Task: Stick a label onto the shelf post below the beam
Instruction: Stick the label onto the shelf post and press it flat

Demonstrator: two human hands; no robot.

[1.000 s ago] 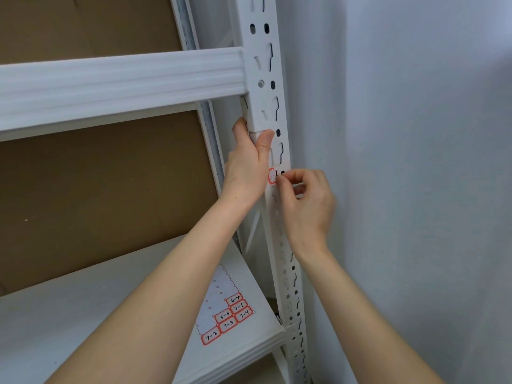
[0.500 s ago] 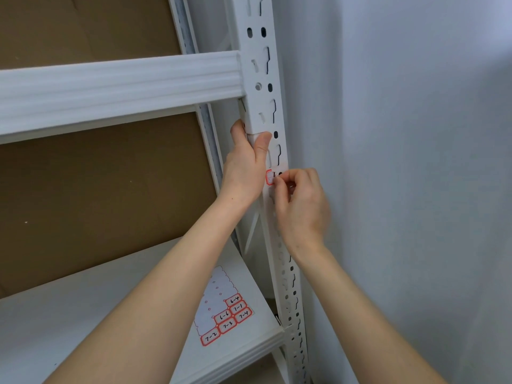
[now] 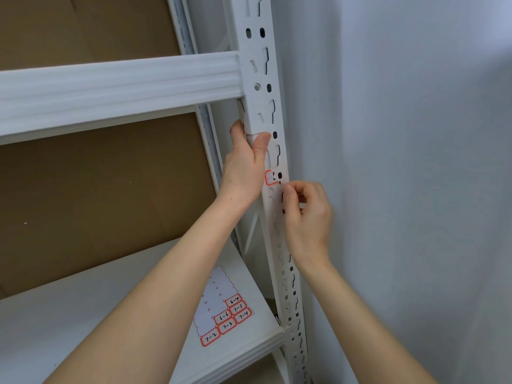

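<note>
As we look down past our forearms, a label sheet (image 3: 221, 309) lies on the white shelf board (image 3: 83, 314), its red-bordered stickers handwritten 6-4, 7-1, 6-6, 7-4, 7-3 and 7-2. Higher up, our left hand (image 3: 243, 167) grips the slotted white post (image 3: 260, 73) just under the beam (image 3: 119, 84), thumb across the front face. The red-bordered label (image 3: 271, 177) sits on the post's front below that thumb; its writing is too small to read. Our right hand (image 3: 307, 214) is curled, thumb and forefinger meeting at the label's lower right corner; we cannot tell whether they pinch it. Half a second ago those fingertips covered the label's right part; now they sit lower and more of it shows.
</note>
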